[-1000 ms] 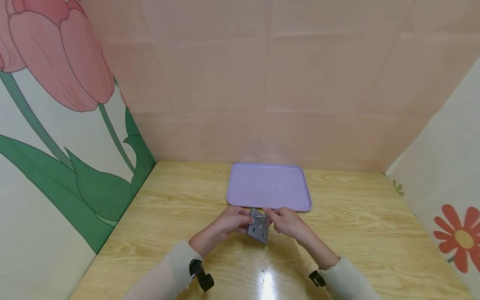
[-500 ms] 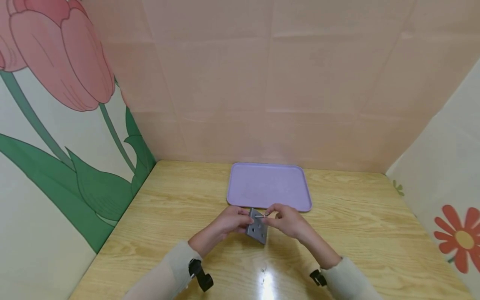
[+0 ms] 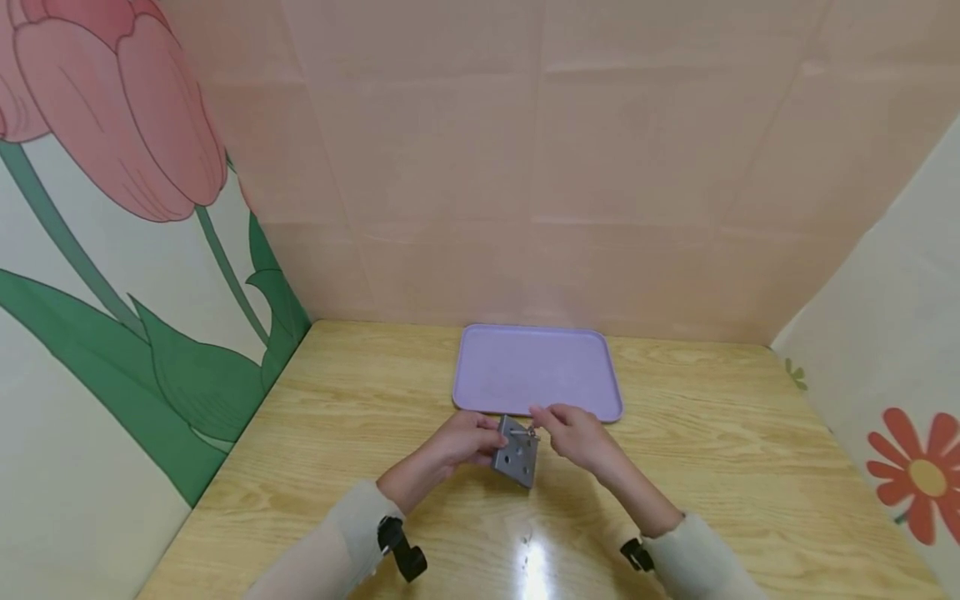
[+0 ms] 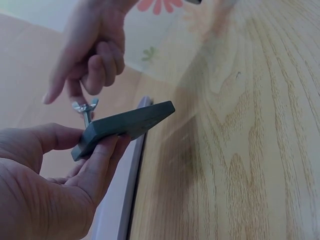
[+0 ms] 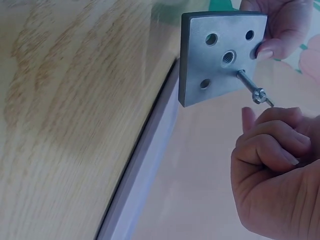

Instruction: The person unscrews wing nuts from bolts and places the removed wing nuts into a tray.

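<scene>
A square grey metal plate (image 5: 195,62) with several round holes is held up, tilted, over the table. My left hand (image 3: 461,440) pinches its edge between thumb and fingers. A silver wing bolt (image 5: 247,81) stands out from one hole near that edge, its winged head (image 4: 86,106) away from the plate. My right hand (image 3: 573,435) is at that head, thumb and forefinger spread apart and the other fingers curled. One fingertip lies close behind a wing in the left wrist view; whether it touches cannot be told.
A purple tray (image 3: 536,367) lies on the wooden table (image 3: 360,375) just beyond the hands, near the back wall. Flower-printed sheets (image 3: 112,400) border the table at both sides. Black wrist cameras (image 3: 403,550) sit on the sleeves.
The right thumb and forefinger have closed around the bolt's head and then spread off it again. My left hand and the plate have stayed almost still.
</scene>
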Tool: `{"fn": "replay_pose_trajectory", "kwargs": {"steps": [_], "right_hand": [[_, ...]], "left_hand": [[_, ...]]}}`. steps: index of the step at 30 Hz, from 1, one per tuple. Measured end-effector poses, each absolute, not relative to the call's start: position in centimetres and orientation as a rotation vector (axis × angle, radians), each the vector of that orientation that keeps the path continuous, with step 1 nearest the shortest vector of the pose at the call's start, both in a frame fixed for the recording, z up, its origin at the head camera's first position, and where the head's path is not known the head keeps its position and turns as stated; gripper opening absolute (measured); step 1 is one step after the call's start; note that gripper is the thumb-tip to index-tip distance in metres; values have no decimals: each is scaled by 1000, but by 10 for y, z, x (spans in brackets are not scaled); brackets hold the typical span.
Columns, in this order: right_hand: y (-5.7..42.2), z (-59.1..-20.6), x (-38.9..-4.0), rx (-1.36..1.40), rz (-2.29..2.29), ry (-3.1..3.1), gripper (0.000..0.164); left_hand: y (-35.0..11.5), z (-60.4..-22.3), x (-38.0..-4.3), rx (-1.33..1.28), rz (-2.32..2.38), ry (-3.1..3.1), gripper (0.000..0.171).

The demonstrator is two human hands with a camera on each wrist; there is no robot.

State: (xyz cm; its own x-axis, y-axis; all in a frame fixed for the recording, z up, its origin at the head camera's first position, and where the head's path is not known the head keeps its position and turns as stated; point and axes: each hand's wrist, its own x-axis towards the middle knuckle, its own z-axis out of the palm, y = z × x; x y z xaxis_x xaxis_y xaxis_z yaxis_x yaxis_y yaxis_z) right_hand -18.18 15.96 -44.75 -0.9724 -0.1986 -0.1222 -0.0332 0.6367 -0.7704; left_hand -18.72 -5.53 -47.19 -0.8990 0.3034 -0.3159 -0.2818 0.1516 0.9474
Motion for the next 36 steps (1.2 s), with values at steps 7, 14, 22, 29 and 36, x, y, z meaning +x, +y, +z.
{"fn": "replay_pose_trajectory", "kwargs": {"steps": [7, 14, 22, 29, 36], "right_hand": [[157, -448, -180, -106, -1261, 2576, 59], [157, -452, -180, -151, -1245, 2557, 48], [158, -453, -181, -191, -1189, 2616, 36], [161, -453, -182, -316, -1224, 2611, 26], [161, -455, -183, -385, -1245, 2636, 24]], "left_hand": [[-56, -472, -186, 38, 1804, 1993, 23], [-56, -472, -186, 49, 1793, 1993, 23], [-56, -471, -186, 29, 1783, 2004, 22], [-56, -470, -186, 1, 1779, 2008, 23], [-55, -469, -185, 3, 1782, 2008, 26]]}}
